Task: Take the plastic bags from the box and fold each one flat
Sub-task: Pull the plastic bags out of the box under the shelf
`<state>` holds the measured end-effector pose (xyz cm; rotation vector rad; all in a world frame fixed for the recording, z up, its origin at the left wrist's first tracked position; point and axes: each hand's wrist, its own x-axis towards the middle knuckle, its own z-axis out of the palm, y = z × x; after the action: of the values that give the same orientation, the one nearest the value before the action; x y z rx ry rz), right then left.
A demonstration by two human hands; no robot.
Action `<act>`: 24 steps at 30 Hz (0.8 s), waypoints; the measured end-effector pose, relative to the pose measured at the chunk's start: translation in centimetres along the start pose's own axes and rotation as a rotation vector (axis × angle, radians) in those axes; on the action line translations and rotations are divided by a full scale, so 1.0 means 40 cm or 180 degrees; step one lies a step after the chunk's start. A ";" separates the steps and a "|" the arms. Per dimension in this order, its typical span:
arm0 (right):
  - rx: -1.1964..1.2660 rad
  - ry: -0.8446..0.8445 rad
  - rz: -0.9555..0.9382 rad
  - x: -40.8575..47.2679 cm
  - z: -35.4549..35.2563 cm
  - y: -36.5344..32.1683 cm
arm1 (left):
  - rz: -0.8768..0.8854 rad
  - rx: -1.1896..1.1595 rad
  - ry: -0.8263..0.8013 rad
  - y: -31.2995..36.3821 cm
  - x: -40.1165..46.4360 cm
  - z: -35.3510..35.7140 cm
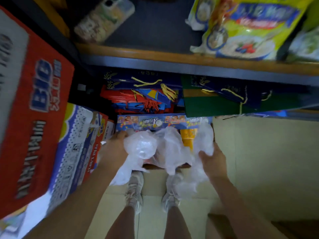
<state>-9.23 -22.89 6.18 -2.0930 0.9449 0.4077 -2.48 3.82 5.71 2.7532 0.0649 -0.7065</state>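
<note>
A bunch of clear, crumpled plastic bags (165, 149) hangs between my hands above an open cardboard box (162, 122) with a blue printed flap, which stands on the floor in front of my feet. My left hand (114, 150) grips the left side of the bunch, with loose film trailing down below it. My right hand (213, 160) grips the right side, where more film hangs toward my right shoe. Something yellow (188, 138) shows inside the box behind the bags.
Stacked red and blue cartons (39, 121) crowd the left. Ahead, a low shelf holds folded paper gift bags (148, 94) with cord handles. A wooden table edge (172, 56) above carries a phone (105, 18) and a yellow-green food pack (250, 26). Pale tiled floor (267, 161) lies to the right.
</note>
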 end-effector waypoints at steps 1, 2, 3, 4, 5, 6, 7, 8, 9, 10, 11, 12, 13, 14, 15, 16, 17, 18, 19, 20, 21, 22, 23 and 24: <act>-0.0153 0.0046 -0.0009 -0.019 -0.024 -0.017 | -0.0035 -0.0031 -0.0020 0.010 -0.016 -0.020; -0.0344 0.0084 -0.0039 -0.030 -0.036 -0.030 | -0.0028 0.0017 -0.0046 0.015 -0.026 -0.031; -0.0540 0.0132 -0.0072 -0.033 -0.034 -0.037 | -0.0024 0.0071 -0.0036 0.015 -0.030 -0.032; -0.0722 0.0202 -0.0096 -0.027 -0.019 -0.038 | -0.0041 0.0079 -0.0018 0.007 -0.025 -0.023; -0.0928 0.0279 -0.0155 -0.014 0.008 -0.031 | -0.0079 0.0041 0.0004 -0.004 -0.016 -0.010; -0.1153 0.0315 -0.0243 0.004 0.046 -0.015 | -0.0130 -0.0012 0.0010 -0.016 -0.003 0.011; -0.1383 0.0270 -0.0282 0.027 0.088 0.005 | -0.0225 -0.0029 -0.0044 -0.031 0.010 0.040; -0.1527 0.0195 -0.0270 0.050 0.133 0.027 | -0.0389 -0.0045 -0.0114 -0.051 0.025 0.074; -0.1577 0.0093 -0.0261 0.073 0.177 0.050 | -0.0528 -0.0070 -0.0178 -0.079 0.039 0.116; -0.1558 -0.0023 -0.0292 0.094 0.221 0.074 | -0.0513 0.0012 -0.0148 -0.113 0.053 0.161; -0.1563 -0.0185 -0.0347 0.113 0.265 0.098 | -0.0557 0.0150 -0.0019 -0.147 0.062 0.202; -0.1624 -0.0354 -0.0384 0.130 0.306 0.118 | -0.0664 0.0227 0.0110 -0.187 0.072 0.250; -0.1720 -0.0518 -0.0373 0.145 0.345 0.136 | -0.0764 0.0190 0.0015 -0.222 0.080 0.298; -0.1813 -0.0655 -0.0317 0.156 0.384 0.153 | -0.0644 0.0229 -0.0014 -0.257 0.086 0.342; -0.1870 -0.0738 -0.0249 0.159 0.417 0.164 | -0.0583 0.0412 -0.0033 -0.277 0.087 0.372; -0.1889 -0.0745 -0.0199 0.161 0.451 0.176 | -0.0543 0.0569 -0.0019 -0.278 0.089 0.393; -0.1913 -0.0717 -0.0169 0.161 0.479 0.185 | -0.0544 0.0566 0.0028 -0.269 0.090 0.405; -0.1943 -0.0681 -0.0140 0.160 0.501 0.188 | -0.0613 0.0454 0.0056 -0.250 0.091 0.407; -0.1949 -0.0637 -0.0095 0.161 0.517 0.189 | -0.0748 0.0296 -0.0031 -0.242 0.097 0.414; -0.1924 -0.0582 -0.0049 0.164 0.525 0.190 | -0.0921 0.0111 -0.0110 -0.231 0.104 0.409; -0.1876 -0.0522 -0.0027 0.169 0.527 0.188 | -0.1032 -0.0072 -0.0138 -0.223 0.108 0.405; -0.1809 -0.0458 -0.0041 0.177 0.522 0.185 | -0.1050 -0.0193 -0.0127 -0.222 0.113 0.402; -0.1732 -0.0389 -0.0073 0.186 0.513 0.182 | -0.1042 -0.0251 -0.0077 -0.215 0.113 0.397; -0.1662 -0.0323 -0.0116 0.195 0.497 0.177 | -0.1040 -0.0194 -0.0041 -0.209 0.113 0.393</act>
<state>-8.67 -14.31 -14.61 -2.5203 0.7965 0.8027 -6.78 7.01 -11.85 2.7066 0.5342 -0.7876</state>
